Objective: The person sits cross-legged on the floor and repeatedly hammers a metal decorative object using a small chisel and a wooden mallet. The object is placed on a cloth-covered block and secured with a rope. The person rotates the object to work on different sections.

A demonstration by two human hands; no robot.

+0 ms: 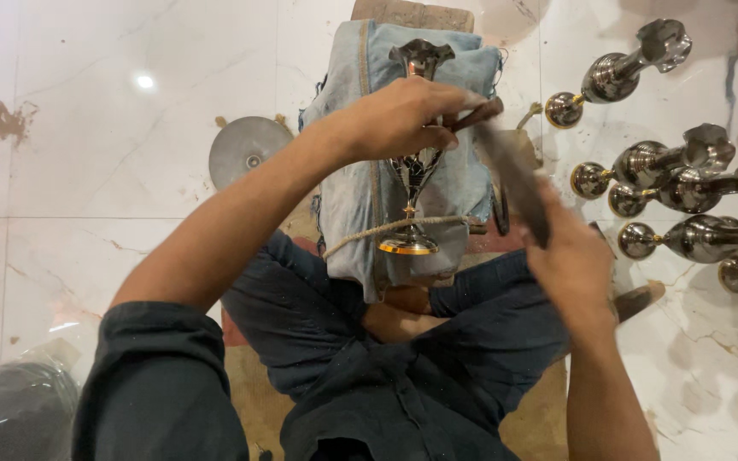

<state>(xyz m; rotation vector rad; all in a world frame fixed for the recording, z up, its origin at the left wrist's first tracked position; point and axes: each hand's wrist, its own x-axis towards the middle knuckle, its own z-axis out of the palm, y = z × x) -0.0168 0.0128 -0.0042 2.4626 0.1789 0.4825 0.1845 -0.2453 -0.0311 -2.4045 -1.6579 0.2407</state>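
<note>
A shiny silver metal goblet-shaped lamp with a gold-rimmed base (412,183) lies on a pale blue denim-wrapped block (360,192), tied down by a rope (386,229). The left hand (403,115) rests over the lamp's middle, fingers curled around a thin dark tool. Right of the lamp, the right hand (570,260) grips a blurred dark hammer (514,175). Similar silver lamps (676,183) lie further right on the marble floor (87,171).

marble floor (113,171) with metal lamps (668,166), disc (245,147)
</note>
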